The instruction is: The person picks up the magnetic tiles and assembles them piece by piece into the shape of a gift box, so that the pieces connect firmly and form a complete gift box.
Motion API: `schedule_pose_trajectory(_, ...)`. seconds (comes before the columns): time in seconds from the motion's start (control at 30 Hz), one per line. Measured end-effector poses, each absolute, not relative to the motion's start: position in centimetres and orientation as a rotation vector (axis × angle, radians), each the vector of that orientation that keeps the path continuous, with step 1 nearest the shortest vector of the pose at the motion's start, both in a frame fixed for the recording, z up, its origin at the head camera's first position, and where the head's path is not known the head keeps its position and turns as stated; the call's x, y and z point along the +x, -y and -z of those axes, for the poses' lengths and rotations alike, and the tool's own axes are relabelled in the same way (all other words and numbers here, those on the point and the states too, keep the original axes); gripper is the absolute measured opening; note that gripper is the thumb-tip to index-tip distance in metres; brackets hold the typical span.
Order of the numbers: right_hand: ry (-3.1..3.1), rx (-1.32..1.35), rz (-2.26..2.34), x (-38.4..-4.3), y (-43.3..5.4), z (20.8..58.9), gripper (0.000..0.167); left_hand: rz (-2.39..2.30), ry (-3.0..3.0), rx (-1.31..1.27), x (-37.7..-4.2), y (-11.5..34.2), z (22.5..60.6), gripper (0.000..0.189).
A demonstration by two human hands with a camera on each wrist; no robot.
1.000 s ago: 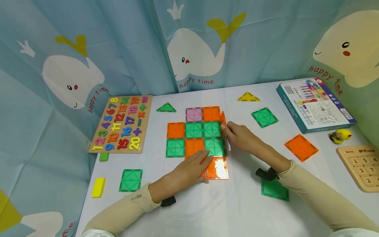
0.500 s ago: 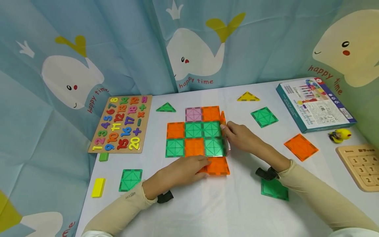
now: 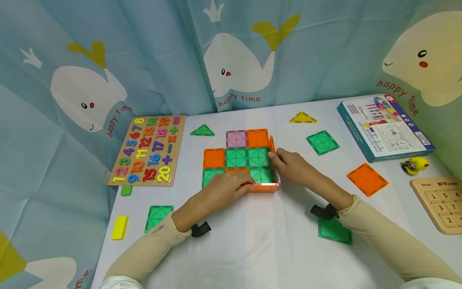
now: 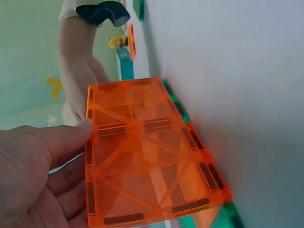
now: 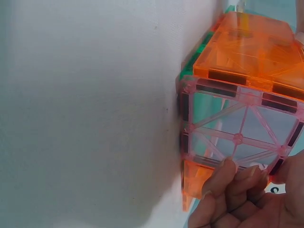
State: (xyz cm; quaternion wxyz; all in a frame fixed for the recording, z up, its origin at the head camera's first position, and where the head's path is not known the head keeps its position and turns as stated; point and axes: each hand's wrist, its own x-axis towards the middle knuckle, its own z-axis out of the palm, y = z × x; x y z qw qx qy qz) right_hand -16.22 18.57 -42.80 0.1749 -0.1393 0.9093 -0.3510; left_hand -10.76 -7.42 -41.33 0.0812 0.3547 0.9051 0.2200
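Note:
Flat translucent magnetic tiles lie joined at the table's middle: green tiles (image 3: 258, 157), an orange tile (image 3: 214, 158) and a pink tile (image 3: 236, 139) among them. Along the near side, two joined orange magnetic tiles (image 4: 142, 152) stand up. My left hand (image 3: 223, 190) pinches their top edge, thumb on the outer face and fingers behind. On the right side stand a pink magnetic tile (image 5: 237, 137) and an orange one (image 5: 197, 178). My right hand (image 3: 294, 164) pinches the upper edge of this wall. In the right wrist view, the orange pair meets the pink tile at the corner.
Around lie a yellow triangle (image 3: 303, 117), a green triangle (image 3: 203, 130), loose green squares (image 3: 322, 142) and an orange square (image 3: 367, 179). A number board (image 3: 146, 152) is left; a box (image 3: 386, 126), yellow figure (image 3: 414, 165) and wooden board (image 3: 438, 204) are right.
The orange pair, flat on the table a second ago, has swung up to stand along the near edge, lifted by my left hand. My right hand has kept its place.

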Motion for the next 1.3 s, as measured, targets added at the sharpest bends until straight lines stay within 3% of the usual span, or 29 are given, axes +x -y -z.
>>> schedule_pose_trajectory(0.4,-2.589,-0.389,0.983,-16.4,-18.6,42.7,0.048,-0.728,-2.757,1.023,-11.4,8.7,41.7,0.028)
schedule_pose_trajectory(0.63,-2.594,-0.368,0.977,-16.3,-18.6,42.6,0.050,-0.889,-2.829,0.636,-13.5,13.1,41.4,0.029)
schedule_pose_trajectory(0.87,-2.580,-0.365,0.972,-16.2,-18.6,42.5,0.050,-0.625,-2.798,0.226,-15.6,17.3,44.1,0.035)
schedule_pose_trajectory(1.3,-2.567,-0.378,0.966,-16.4,-18.7,42.6,0.051,-0.355,-2.725,0.153,-16.6,15.6,45.7,0.061)
